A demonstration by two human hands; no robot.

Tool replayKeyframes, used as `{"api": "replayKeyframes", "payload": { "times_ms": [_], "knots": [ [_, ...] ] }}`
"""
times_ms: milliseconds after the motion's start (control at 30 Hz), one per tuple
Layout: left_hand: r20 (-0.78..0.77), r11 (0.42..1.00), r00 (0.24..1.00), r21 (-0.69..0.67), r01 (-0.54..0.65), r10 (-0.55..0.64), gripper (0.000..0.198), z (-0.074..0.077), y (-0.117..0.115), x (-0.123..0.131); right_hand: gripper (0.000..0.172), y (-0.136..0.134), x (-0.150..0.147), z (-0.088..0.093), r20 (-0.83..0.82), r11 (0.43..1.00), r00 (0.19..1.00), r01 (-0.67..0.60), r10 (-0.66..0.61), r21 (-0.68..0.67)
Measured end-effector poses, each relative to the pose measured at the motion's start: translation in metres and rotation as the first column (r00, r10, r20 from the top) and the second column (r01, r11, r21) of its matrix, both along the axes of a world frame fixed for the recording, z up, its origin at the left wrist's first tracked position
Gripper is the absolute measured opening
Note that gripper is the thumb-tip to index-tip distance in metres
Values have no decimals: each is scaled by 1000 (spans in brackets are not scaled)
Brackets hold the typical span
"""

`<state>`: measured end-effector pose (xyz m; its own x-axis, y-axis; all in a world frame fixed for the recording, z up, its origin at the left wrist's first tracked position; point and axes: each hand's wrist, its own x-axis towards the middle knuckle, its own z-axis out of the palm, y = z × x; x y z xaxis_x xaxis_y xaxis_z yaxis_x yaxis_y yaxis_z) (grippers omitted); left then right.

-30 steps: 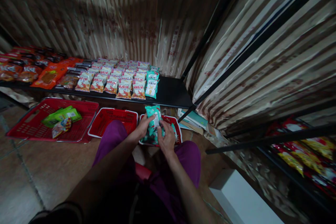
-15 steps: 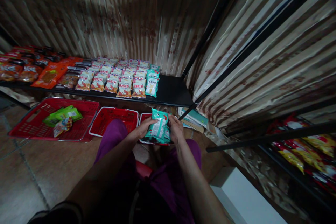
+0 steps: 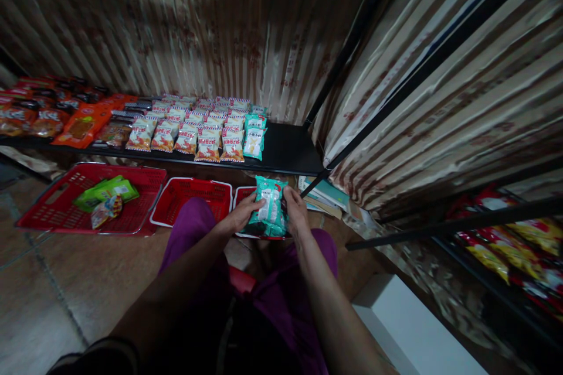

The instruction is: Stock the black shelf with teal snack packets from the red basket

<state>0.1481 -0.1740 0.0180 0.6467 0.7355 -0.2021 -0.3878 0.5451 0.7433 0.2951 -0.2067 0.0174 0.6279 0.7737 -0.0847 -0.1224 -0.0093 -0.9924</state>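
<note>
Between my hands are teal snack bags (image 3: 270, 206), seen from their printed backs, above a red basket (image 3: 240, 194) at my knees. My left hand (image 3: 245, 212) grips the left side, its thumb lying across the front. The right hand (image 3: 295, 206) is closed on the right edge. How many bags I hold is hard to tell, as they overlap. On the black shelf (image 3: 290, 149) ahead, a short row of matching teal bags (image 3: 254, 143) stands at the right end of several rows of white and orange snack bags (image 3: 207, 143).
A large red basket (image 3: 48, 211) at the left holds green packets (image 3: 105, 190) and a small colourful packet (image 3: 107, 212). Another red basket (image 3: 206, 190) stands beside it. Black shelf bars (image 3: 369, 135) cross at the right. A white box (image 3: 417, 328) sits at lower right.
The teal bags have been turned a little and now sit more squarely between my hands. My right hand has shifted slightly upward along their edge.
</note>
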Motion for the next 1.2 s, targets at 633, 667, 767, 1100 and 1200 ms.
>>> {"api": "replayKeyframes", "payload": {
  "times_ms": [633, 667, 767, 1100, 1200],
  "knots": [
    [-8, 990, 990, 24, -141, 141, 51, -1, 7, 9, 46, -10, -10, -6, -143, 997, 989, -40, 32, -58],
    [-24, 985, 985, 29, -169, 170, 49, -3, 8, 11, 47, -12, -11, -5, -142, 996, 989, -59, 49, -64],
    [-61, 970, 969, 52, -237, 240, 47, -6, 13, 15, 48, -17, -13, -3, -150, 988, 981, -137, 125, -75],
    [-200, 948, 928, 112, -298, 316, 49, -4, 20, 20, 63, -21, -11, -15, -188, 968, 956, -242, 227, -65],
    [-230, 948, 921, 123, -294, 316, 47, -2, 19, 21, 65, -22, -12, -16, -190, 968, 955, -243, 227, -67]
  ]
}}
